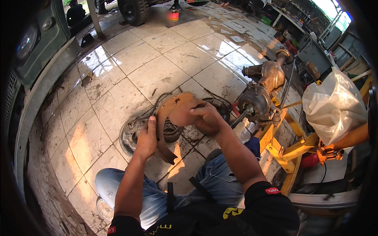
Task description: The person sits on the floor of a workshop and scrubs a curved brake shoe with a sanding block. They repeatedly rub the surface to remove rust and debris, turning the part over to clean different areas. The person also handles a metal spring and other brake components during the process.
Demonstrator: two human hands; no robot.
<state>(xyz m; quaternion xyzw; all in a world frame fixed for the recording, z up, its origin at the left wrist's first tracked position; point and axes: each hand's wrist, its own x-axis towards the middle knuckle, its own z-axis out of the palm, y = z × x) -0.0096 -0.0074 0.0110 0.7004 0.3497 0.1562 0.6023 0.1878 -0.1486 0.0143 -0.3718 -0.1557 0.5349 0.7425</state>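
My left hand (147,138) is closed around the edge of a curved, rust-brown metal band (162,135) that looks like a brake shoe. The band stands tilted above the floor between my knees. In my right hand (210,118) a thin reddish-brown round sheet (182,114), possibly sandpaper, is pinched between thumb and fingers. It overlaps the upper part of the band; whether the two touch, I cannot tell. Below them, a round greasy metal part (126,135) lies on the tiles, partly hidden by my hands and the band.
To the right, a rusty axle housing (271,76) rests near a yellow metal stand (289,155). A whitish plastic bag (334,104) sits on the stand's side. The grey front of a vehicle (45,43) borders the left. Farther off are a tyre (131,11) and a red can (175,15).
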